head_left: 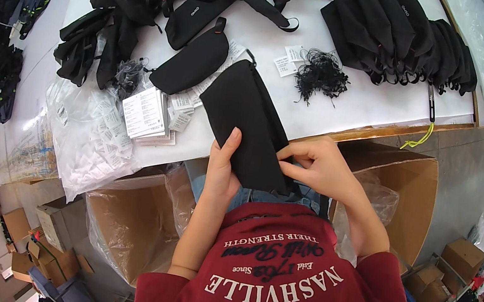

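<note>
Both hands, left hand [223,170] and right hand [316,166], pinch a black pouch [247,120]; paper tags [146,112] probably lie beside.

- A flat black fabric pouch [246,126] is held over the near edge of the white table [378,103], its lower end gripped by both hands.
- The left hand [223,170] is laid along the pouch's left side, thumb raised against the fabric.
- The pouch's lower right edge is pinched by the right hand [316,166].
- A stack of printed cards [145,112] is seen at the near edge, left of the pouch.
- A bundle of black strings [320,73] lies mid-table.
- Open cardboard boxes [405,191] stand below the table's edge.
</note>
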Available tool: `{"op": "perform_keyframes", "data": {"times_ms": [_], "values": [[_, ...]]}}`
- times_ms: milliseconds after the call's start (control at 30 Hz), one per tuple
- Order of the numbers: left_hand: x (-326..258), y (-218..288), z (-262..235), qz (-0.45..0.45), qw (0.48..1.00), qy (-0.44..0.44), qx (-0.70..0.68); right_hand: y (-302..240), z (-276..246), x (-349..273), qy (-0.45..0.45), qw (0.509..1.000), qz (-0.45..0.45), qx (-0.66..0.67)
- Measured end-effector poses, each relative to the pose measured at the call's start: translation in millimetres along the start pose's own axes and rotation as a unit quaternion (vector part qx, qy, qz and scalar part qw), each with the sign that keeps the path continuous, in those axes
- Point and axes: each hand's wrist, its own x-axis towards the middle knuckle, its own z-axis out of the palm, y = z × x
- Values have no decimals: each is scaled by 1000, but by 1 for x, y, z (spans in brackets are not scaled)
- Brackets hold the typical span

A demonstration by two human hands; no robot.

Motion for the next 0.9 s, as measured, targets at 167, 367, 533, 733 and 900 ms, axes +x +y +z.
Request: {"op": "perform_keyframes", "data": {"times_ms": [167,367,533,733,900], "values": [[0,-2,-2,-14,1000,21,-15,-4,-1,-1,-41,998,40,11],[3,-5,-13,-44,998,-18,-41,-7,1,-4,-29,999,35,1],[5,-9,-18,-39,995,5,-93,-9,-1,-9,10,999,41,-3],[3,-8,-19,-34,993,-14,-108,-12,0,-13,79,996,15,-47],[1,-7,-18,-40,992,-6,-123,-12,1,-15,113,992,30,-47]]}}
